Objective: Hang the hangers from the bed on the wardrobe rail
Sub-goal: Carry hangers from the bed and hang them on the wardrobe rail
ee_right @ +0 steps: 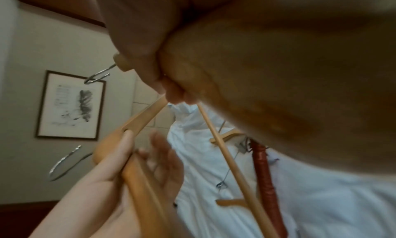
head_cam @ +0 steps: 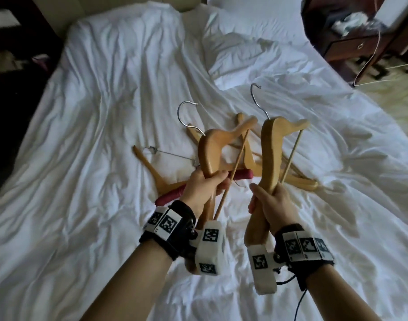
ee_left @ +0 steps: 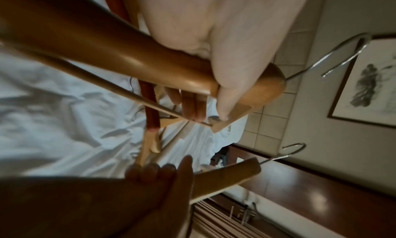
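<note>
Both forearms reach forward over the bed (head_cam: 106,93), side by side, with the hands raised above the white sheet near its middle. The left hand (head_cam: 204,189) is wrapped around one arm of a wooden hanger (head_cam: 213,150), thumb across the top and fingers (ee_left: 190,104) curled underneath; its thin crossbar runs down past the wrist. The hanger stands roughly upright with the metal hook (head_cam: 186,114) pointing away, toward the head of the bed. The right hand (head_cam: 271,202) is clenched on a second hanger (head_cam: 271,144) held the same way, its hook (head_cam: 256,98) also up and away. The two hands sit close together but do not touch, and the held hangers stand just apart.

Below and beyond the hands, a loose pile of hangers (head_cam: 298,179) lies on the sheet near the bed's middle, overlapping one another. Among them are a red padded one (head_cam: 240,174) and one with a metal clip bar (head_cam: 170,155) toward the left edge. A dark wooden nightstand (head_cam: 355,42) stands beyond the bed's far right corner.
</note>
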Available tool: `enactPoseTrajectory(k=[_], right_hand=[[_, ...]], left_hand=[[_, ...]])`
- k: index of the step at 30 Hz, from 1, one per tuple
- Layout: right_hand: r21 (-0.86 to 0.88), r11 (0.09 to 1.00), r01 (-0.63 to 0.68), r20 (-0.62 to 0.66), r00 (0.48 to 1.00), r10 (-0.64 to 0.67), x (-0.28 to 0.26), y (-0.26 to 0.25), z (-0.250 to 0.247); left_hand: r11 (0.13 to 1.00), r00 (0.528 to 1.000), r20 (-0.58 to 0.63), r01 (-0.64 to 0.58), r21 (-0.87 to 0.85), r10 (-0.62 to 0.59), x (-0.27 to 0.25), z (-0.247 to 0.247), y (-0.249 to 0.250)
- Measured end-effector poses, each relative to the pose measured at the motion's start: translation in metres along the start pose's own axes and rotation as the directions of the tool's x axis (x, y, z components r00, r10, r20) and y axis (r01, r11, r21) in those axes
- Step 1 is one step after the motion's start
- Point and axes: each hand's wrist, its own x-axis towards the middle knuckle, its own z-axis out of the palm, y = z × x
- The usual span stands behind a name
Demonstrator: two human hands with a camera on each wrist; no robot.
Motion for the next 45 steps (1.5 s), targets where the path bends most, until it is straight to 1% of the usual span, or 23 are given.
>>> enactPoseTrajectory(k=[2,4,7,10,13,16,18,22,26,29,31,32,35,37,41,45], right_hand=[[0.040,0.998,0.052,0.086,0.995,-0.055,-0.011,-0.021,0.012],[0.031,0.994,0.104,0.174,0.979,-0.108,-0.021,-0.039,0.024],[-0.014,0.983,0.184,0.329,0.929,-0.169,-0.037,-0.065,0.045],[-0.035,0.973,0.226,0.452,0.872,-0.186,-0.052,-0.085,0.068],[-0.016,0.979,0.203,0.555,0.816,-0.161,-0.069,-0.097,0.094],[0.015,0.986,0.165,0.640,0.756,-0.137,-0.091,-0.102,0.125],[0.035,0.986,0.161,0.689,0.711,-0.141,-0.109,-0.107,0.146],[0.066,0.982,0.177,0.784,0.600,-0.161,-0.148,-0.114,0.187],[0.087,0.984,0.153,0.858,0.491,-0.152,-0.188,-0.112,0.226],[0.062,0.976,0.208,0.906,0.399,-0.142,-0.227,-0.108,0.256],[0.047,0.974,0.220,0.926,0.356,-0.125,-0.254,-0.103,0.276],[0.038,0.977,0.212,0.939,0.327,-0.108,-0.268,-0.098,0.287],[0.026,0.979,0.203,0.969,0.234,-0.074,-0.315,-0.081,0.319],[0.017,0.981,0.193,0.981,0.186,-0.054,-0.349,-0.068,0.339],[-0.026,0.981,0.194,0.996,0.089,0.009,-0.433,-0.043,0.390],[-0.050,0.978,0.205,0.999,-0.011,0.053,-0.516,-0.017,0.442]], left_hand=[[0.997,1.000,-0.020,-0.016,-0.079,0.014,-0.013,0.000,0.021],[0.986,1.000,-0.019,-0.019,-0.168,0.016,-0.025,-0.003,0.040],[0.961,1.000,-0.001,-0.027,-0.276,0.028,-0.048,-0.015,0.064],[0.948,0.996,-0.031,-0.085,-0.307,0.080,-0.070,-0.034,0.080],[0.931,0.987,-0.078,-0.156,-0.329,0.138,-0.092,-0.058,0.090],[0.933,0.974,-0.141,-0.212,-0.290,0.178,-0.119,-0.086,0.095],[0.925,0.954,-0.200,-0.272,-0.264,0.224,-0.138,-0.108,0.098],[0.903,0.897,-0.323,-0.378,-0.206,0.302,-0.178,-0.154,0.102],[0.869,0.835,-0.428,-0.456,-0.190,0.345,-0.216,-0.198,0.097],[0.838,0.783,-0.505,-0.511,-0.191,0.363,-0.248,-0.232,0.087],[0.823,0.748,-0.552,-0.539,-0.181,0.368,-0.274,-0.255,0.078],[0.818,0.733,-0.570,-0.549,-0.171,0.372,-0.288,-0.267,0.073],[0.812,0.700,-0.608,-0.563,-0.150,0.374,-0.333,-0.306,0.051],[0.806,0.683,-0.636,-0.571,-0.158,0.359,-0.364,-0.332,0.037],[0.799,0.606,-0.727,-0.587,-0.135,0.322,-0.436,-0.397,0.002],[0.785,0.493,-0.827,-0.611,-0.106,0.272,-0.515,-0.462,-0.031]])
